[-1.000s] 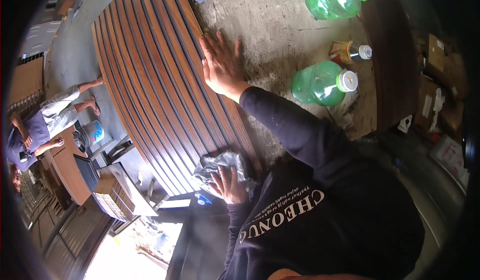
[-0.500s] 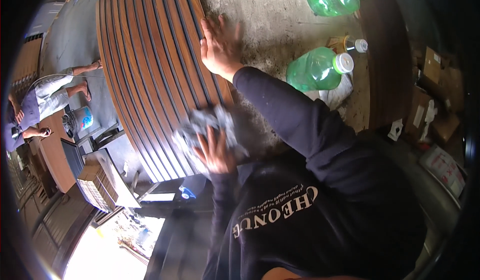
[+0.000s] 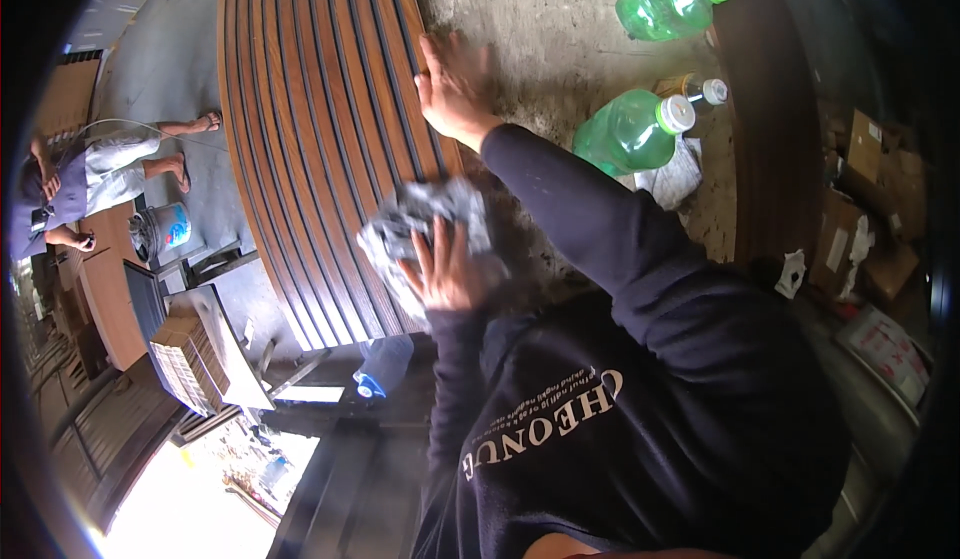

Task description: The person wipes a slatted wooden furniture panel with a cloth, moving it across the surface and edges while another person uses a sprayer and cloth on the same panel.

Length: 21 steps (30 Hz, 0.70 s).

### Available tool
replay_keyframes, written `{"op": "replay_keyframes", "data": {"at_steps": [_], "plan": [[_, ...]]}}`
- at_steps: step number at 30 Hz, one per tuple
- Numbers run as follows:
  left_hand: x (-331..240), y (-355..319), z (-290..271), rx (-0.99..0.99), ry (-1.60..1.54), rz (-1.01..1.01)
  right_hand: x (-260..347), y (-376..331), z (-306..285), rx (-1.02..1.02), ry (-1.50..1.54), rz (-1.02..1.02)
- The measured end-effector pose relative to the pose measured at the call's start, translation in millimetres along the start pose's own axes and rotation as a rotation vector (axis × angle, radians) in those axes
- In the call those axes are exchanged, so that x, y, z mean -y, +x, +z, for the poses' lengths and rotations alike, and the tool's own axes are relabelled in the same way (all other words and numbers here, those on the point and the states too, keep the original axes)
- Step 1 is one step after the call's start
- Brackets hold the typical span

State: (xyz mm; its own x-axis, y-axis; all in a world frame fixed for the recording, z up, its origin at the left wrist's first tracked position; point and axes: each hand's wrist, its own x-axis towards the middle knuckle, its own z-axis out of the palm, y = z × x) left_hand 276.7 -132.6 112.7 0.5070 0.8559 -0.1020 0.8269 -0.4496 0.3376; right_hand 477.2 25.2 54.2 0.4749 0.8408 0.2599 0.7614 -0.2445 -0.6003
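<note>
A slatted wood panel (image 3: 330, 149), brown with dark grooves, lies on a worn, stained work surface (image 3: 540, 29). My left hand (image 3: 445, 269) presses a crumpled grey rag (image 3: 410, 214) onto the panel's near right part, fingers spread over the cloth. Blur softens the rag's right side. Farther up, my right hand (image 3: 455, 94) rests at the panel's right edge with its fingers stretched out and nothing held; some fingertips are smeared.
Green plastic bottles (image 3: 630, 134) (image 3: 665, 7) lie right of my right arm, by a small clear bottle (image 3: 700, 89) and crumpled plastic (image 3: 672, 174). A blue-capped bottle (image 3: 382, 364) is below the panel's near end. Another person (image 3: 110, 174) and a bucket (image 3: 165, 229) are left; cardboard (image 3: 865, 139) lies right.
The rag and my left hand have shifted slightly up and right in the picture. The panel and my right hand also appear farther right, and more of the blue-capped bottle shows.
</note>
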Motion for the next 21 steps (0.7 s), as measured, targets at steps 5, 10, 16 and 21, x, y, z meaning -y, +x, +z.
{"op": "replay_keyframes", "data": {"at_steps": [5,10,16,21], "plan": [[7,-63,3,-0.066,0.136,0.061,-10,-5,-33,0.032,-0.218,-0.195],[3,-4,-17,-0.047,0.108,0.063,-3,-5,-41,0.034,-0.151,-0.193],[14,150,-13,-0.223,0.136,0.172,-1,-1,-57,-0.021,0.101,-0.127],[10,283,-17,-0.217,0.063,0.176,3,-1,-74,0.108,0.177,-0.006]]}}
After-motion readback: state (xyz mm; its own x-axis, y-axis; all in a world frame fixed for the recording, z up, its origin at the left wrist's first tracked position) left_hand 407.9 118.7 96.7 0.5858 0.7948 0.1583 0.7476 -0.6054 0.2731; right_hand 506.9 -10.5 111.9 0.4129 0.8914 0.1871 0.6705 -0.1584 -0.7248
